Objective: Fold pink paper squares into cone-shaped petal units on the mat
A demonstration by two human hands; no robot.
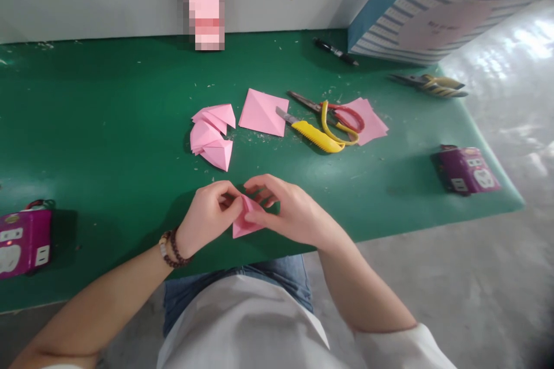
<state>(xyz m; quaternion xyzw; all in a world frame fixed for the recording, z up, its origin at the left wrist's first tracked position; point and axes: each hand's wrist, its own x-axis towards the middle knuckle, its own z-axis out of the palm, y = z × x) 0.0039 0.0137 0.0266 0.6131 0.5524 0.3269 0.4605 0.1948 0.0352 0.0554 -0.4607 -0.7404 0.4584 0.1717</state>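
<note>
Pink folded paper at the table's near edge is pinched between the left hand's closed thumb and fingers, while the half-open right hand touches it, folded pieces lying just beyond.

striped box, pink label, lettering too blurred to read
</note>
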